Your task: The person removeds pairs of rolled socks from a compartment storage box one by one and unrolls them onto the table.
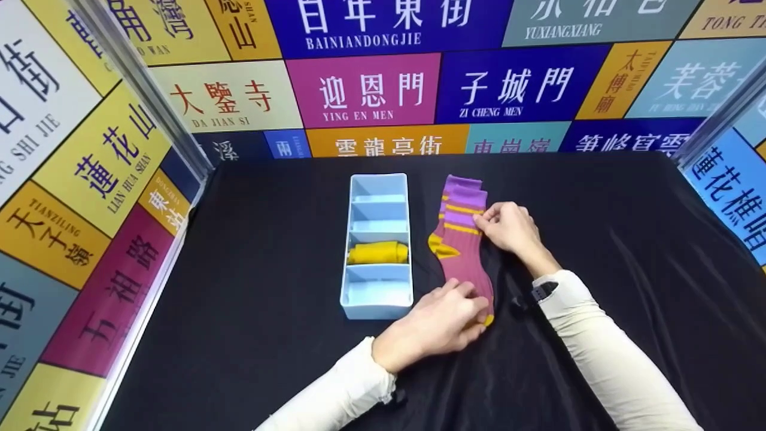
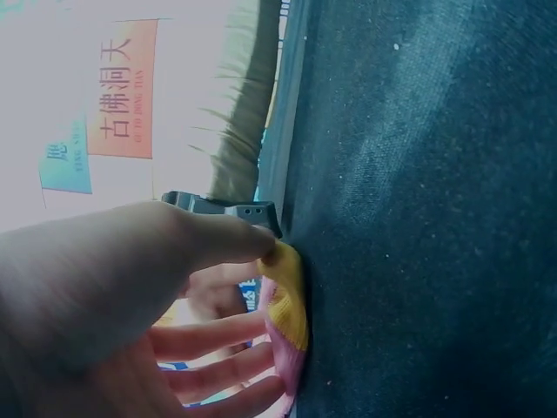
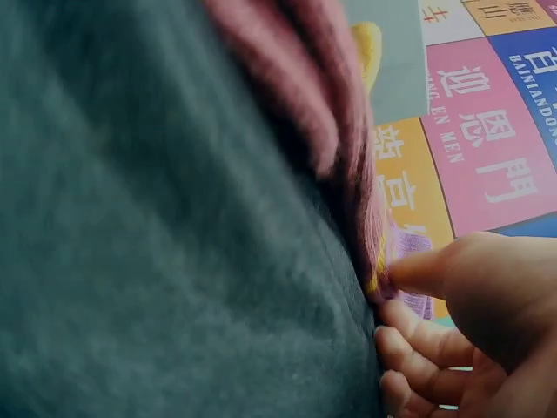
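A pair of pink socks (image 1: 464, 257) with purple cuffs, yellow stripes and yellow heels and toes lies on the black cloth, one sock over the other, slightly offset. At the near end, my left hand (image 1: 440, 317) covers part of the foot and pinches the yellow toe (image 2: 285, 279) between thumb and fingers. Higher up, my right hand (image 1: 508, 227) pinches the right edge of the striped leg, just below the purple cuff (image 3: 414, 261). Left of the socks stands a light blue divided box (image 1: 377, 312), with a rolled yellow cloth bundle (image 1: 378, 252) in its third compartment from the back.
Black cloth (image 1: 257, 287) covers the table, with wrinkles near the front. Panels with printed place names (image 1: 371, 90) rise behind the table and along both sides. A dark wrist device (image 1: 543, 291) sits at the right sleeve.
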`<state>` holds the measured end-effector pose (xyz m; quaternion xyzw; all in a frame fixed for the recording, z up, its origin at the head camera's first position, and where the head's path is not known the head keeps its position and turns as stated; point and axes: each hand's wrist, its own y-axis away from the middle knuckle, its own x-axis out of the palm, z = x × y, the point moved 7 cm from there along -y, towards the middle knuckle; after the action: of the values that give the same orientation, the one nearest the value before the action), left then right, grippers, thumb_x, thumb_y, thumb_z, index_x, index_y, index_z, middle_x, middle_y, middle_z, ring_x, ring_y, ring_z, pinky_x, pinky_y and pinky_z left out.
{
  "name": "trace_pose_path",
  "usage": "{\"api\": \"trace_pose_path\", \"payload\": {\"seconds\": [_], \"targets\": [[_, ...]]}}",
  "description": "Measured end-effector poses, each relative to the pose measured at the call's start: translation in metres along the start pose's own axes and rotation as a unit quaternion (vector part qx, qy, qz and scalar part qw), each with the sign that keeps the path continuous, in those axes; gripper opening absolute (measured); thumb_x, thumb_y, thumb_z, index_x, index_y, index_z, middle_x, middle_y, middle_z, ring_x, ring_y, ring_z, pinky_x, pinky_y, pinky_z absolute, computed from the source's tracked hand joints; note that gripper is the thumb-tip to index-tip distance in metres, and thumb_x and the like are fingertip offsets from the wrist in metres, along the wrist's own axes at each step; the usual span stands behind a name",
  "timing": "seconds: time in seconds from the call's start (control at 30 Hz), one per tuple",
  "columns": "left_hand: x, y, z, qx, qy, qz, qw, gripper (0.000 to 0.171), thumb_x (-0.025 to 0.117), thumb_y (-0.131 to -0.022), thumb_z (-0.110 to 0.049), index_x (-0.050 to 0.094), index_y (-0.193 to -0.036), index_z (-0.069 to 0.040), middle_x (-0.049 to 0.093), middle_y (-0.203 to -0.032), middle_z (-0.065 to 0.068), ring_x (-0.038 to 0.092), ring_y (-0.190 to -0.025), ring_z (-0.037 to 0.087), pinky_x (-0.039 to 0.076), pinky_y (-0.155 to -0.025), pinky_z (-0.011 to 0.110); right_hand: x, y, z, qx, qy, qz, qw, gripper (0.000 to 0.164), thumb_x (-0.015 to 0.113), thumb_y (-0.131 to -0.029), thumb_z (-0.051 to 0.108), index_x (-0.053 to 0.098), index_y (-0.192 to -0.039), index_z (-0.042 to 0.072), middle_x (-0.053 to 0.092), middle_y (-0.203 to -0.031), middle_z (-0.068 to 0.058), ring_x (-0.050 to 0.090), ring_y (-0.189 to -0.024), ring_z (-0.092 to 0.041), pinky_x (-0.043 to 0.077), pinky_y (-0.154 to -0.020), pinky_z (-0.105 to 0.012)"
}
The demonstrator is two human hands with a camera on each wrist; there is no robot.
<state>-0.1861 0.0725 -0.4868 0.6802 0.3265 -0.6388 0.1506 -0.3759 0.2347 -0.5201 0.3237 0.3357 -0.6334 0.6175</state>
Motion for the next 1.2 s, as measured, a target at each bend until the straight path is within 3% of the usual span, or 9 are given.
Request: {"api": "trace_pose_path", "payload": {"seconds": [0.17,0.37,0.5,0.67,0.8,0.93,1.07,1.2], "targets": [[-0.004,-0.002,-0.004,-0.002,0.012,-0.038,0.9992,0.012,0.073,-0.101,-0.035,0.072,-0.105,-0.024,0.069,-0.107,-0.006,0.063,-0.095,0.017,0.057,-0.076,0.027,-0.004,-0.002,0.002,-0.038,-0.054,-0.022,0.998,0.024,0.072,-0.101,0.034,0.074,-0.095,0.011,0.079,-0.090,-0.008,0.069,-0.085,-0.023,0.048,-0.077,-0.033],[-0.008,-0.006,-0.012,0.001,0.049,-0.104,0.9934,0.013,0.070,-0.104,-0.033,0.066,-0.105,-0.021,0.067,-0.109,-0.008,0.065,-0.099,0.014,0.055,-0.088,0.025,-0.014,-0.002,-0.003,-0.053,-0.089,-0.056,0.993,0.023,0.065,-0.106,0.030,0.068,-0.101,0.008,0.080,-0.087,-0.009,0.066,-0.076,-0.013,0.046,-0.074,-0.025],[-0.002,-0.007,-0.018,0.010,0.080,-0.087,0.9930,0.011,0.068,-0.106,-0.027,0.068,-0.115,-0.021,0.069,-0.119,-0.008,0.065,-0.109,0.012,0.054,-0.097,0.022,-0.020,-0.001,-0.013,-0.056,-0.075,-0.071,0.993,0.023,0.064,-0.108,0.027,0.066,-0.103,0.005,0.080,-0.089,-0.013,0.066,-0.078,-0.017,0.047,-0.076,-0.029],[0.005,-0.006,-0.017,-0.006,0.045,-0.057,0.9973,0.027,0.072,-0.101,-0.022,0.065,-0.127,-0.017,0.066,-0.128,-0.002,0.064,-0.114,0.016,0.054,-0.105,0.024,-0.029,0.000,-0.030,-0.033,-0.060,-0.080,0.994,0.024,0.065,-0.108,0.027,0.067,-0.103,0.003,0.080,-0.091,-0.016,0.068,-0.079,-0.021,0.047,-0.077,-0.030],[0.007,-0.002,-0.009,-0.034,-0.002,-0.066,0.9973,0.023,0.074,-0.097,-0.016,0.064,-0.117,-0.014,0.065,-0.114,0.002,0.064,-0.102,0.020,0.056,-0.099,0.025,-0.034,0.000,-0.042,-0.008,-0.064,-0.082,0.995,0.024,0.066,-0.107,0.029,0.067,-0.104,0.005,0.079,-0.086,-0.011,0.065,-0.070,-0.011,0.046,-0.072,-0.024],[0.008,0.000,-0.005,-0.040,-0.037,-0.084,0.9950,0.016,0.071,-0.096,-0.008,0.065,-0.110,-0.014,0.066,-0.104,0.003,0.064,-0.093,0.021,0.061,-0.087,0.027,-0.035,0.002,-0.047,0.001,-0.075,-0.076,0.994,0.026,0.072,-0.104,0.032,0.068,-0.107,0.007,0.079,-0.082,-0.008,0.063,-0.058,-0.001,0.046,-0.062,-0.019],[0.009,0.000,-0.002,-0.054,-0.044,-0.086,0.9939,0.016,0.070,-0.095,-0.006,0.065,-0.108,-0.014,0.067,-0.100,0.004,0.065,-0.091,0.022,0.063,-0.074,0.028,-0.032,0.003,-0.045,-0.011,-0.082,-0.063,0.995,0.031,0.079,-0.099,0.034,0.068,-0.111,0.008,0.079,-0.088,-0.011,0.064,-0.053,-0.001,0.047,-0.062,-0.018],[0.008,0.000,-0.001,-0.057,-0.032,-0.063,0.9959,0.017,0.072,-0.094,-0.010,0.065,-0.109,-0.014,0.068,-0.097,0.004,0.066,-0.088,0.023,0.062,-0.073,0.029,-0.031,0.005,-0.043,-0.017,-0.079,-0.055,0.995,0.030,0.081,-0.098,0.030,0.068,-0.111,0.007,0.077,-0.092,-0.013,0.065,-0.053,-0.003,0.049,-0.061,-0.019]]}}
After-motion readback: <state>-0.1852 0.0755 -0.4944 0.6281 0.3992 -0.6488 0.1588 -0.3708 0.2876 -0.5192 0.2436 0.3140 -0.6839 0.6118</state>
